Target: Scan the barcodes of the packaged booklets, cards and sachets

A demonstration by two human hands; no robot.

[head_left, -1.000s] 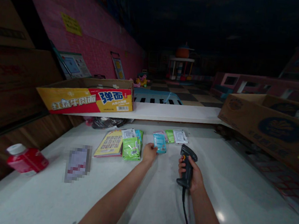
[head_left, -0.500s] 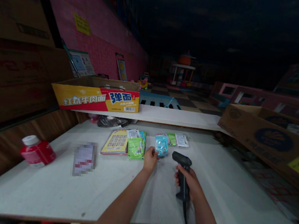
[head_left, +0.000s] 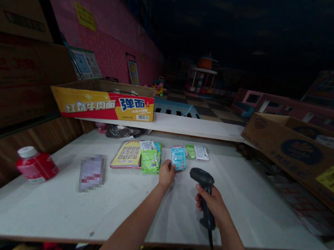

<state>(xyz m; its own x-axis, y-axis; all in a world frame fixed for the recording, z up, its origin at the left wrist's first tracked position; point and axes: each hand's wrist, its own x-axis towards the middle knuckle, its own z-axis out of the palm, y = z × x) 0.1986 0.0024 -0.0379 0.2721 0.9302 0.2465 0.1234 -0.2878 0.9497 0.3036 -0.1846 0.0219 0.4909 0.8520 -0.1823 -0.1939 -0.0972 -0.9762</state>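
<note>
- Right hand (head_left: 213,201): clamped round the grip of a dark handheld scanner (head_left: 203,188); its head points forward and left toward the packet, seemingly so the window faces the print. A cable trails from the grip back over the desk edge.
- Left hand (head_left: 167,172): fingers pinched on the near edge of a blue packet (head_left: 178,158), the packet tilted up off the desk (head_left: 57,205), probably to present its face to the scanner.
- Blue packet: at the left fingertips, just ahead and left of the scanner head, apart from it.
- Green packets (head_left: 150,160): stacked just left of the left hand, beside a yellow printed sheet (head_left: 128,154).
- Further packets (head_left: 196,152): in a row beyond both hands; their labels are too small to read.
- Red bottle (head_left: 36,164): well left of the left hand, lying on its side.
- Noodle carton (head_left: 103,105): on the shelf beyond the left hand.
</note>
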